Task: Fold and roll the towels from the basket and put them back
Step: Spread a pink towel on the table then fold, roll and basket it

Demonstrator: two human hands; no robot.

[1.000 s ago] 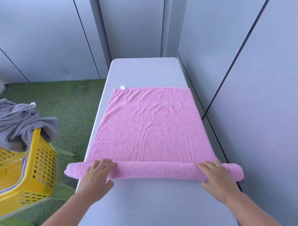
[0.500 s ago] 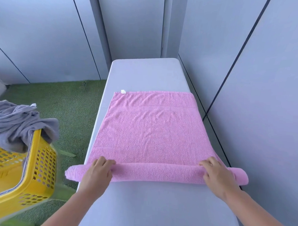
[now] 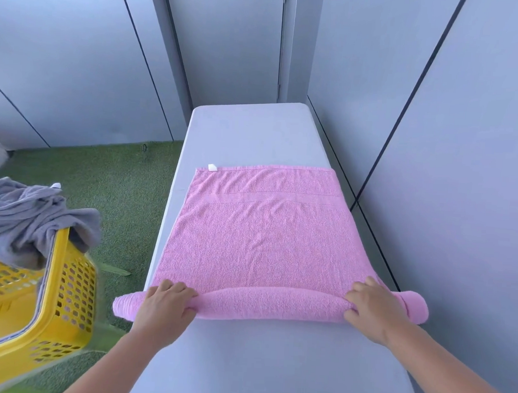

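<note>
Surface: pale grey narrow table [image 3: 254, 130], running away from the viewer, with grey wall panels [image 3: 65, 54] behind and to the right.
Left hand [image 3: 164, 308]: fingers curled over the left part of the roll, gripping it.
Right hand [image 3: 371, 311]: fingers curled over the right part, thumb on the near side.
Pink towel [image 3: 258, 241]: near end wound into a roll across the table, both roll ends overhanging the edges; the rest lies flat beyond.
White tag [image 3: 212, 167]: at the towel's far left corner.
Basket [image 3: 66, 292]: yellow, on green turf [image 3: 119, 175] to the left, with a grey towel [image 3: 28, 216] heaped over its rim.
Change: the roll is thicker than a second ago, the flat stretch shorter, and both hands' fingers are more curled.
</note>
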